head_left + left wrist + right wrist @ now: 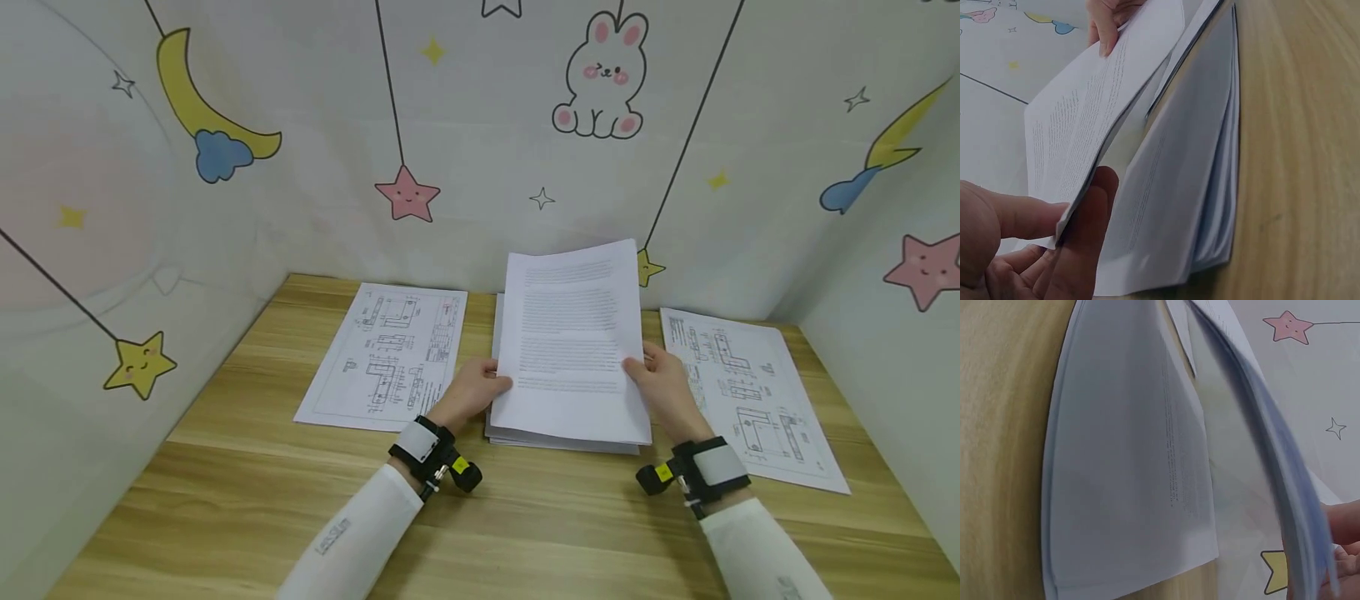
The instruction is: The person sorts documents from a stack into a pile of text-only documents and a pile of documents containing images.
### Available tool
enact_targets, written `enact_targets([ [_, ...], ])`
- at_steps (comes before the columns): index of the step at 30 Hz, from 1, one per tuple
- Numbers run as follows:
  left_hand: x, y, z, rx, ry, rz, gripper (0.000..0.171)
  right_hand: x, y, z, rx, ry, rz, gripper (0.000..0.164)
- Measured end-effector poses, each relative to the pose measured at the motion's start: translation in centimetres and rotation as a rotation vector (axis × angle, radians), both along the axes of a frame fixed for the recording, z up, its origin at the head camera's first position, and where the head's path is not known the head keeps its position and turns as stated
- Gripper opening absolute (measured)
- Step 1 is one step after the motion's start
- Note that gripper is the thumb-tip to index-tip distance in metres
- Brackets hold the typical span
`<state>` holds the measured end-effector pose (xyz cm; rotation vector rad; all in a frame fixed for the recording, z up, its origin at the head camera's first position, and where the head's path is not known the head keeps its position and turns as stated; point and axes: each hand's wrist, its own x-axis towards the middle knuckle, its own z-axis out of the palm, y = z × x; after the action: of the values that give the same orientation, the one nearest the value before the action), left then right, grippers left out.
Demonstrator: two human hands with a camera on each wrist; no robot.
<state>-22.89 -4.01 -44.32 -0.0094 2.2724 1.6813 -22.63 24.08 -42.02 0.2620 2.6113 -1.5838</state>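
Both hands hold up a thin stack of printed paper sheets (570,333) by its two side edges, tilted above the table. My left hand (474,390) pinches the left edge, thumb on the printed face and fingers behind, as the left wrist view shows. On the right edge, my right hand (663,392) grips with its thumb in front. Beneath lies another stack of paper (1166,169), apart from the lifted sheets, with its layers slightly uneven at the edge. In the right wrist view the lifted sheets (1272,450) are blurred and seen edge-on, with part of the right hand behind them.
A technical drawing sheet (397,350) lies on the wooden table (540,525) at left, and another drawing sheet (750,400) at right. A white cloth wall (480,100) with cartoon prints closes off the back and sides.
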Motion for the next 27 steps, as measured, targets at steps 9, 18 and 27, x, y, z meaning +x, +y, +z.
enact_targets([
  [9,-0.2,-0.7,-1.4,-0.111,0.010,-0.006,0.033,-1.3,-0.9,-2.0,0.012,-0.086,0.001,0.047],
  [18,0.2,-0.7,-1.2,-0.192,0.032,-0.014,0.031,-1.9,-1.0,-3.4,0.180,-0.078,0.023,0.051],
  [27,0.1,-0.5,-1.4,-0.381,0.081,-0.005,0.054,-2.1,-1.3,-2.9,0.284,-0.094,0.070,0.063],
])
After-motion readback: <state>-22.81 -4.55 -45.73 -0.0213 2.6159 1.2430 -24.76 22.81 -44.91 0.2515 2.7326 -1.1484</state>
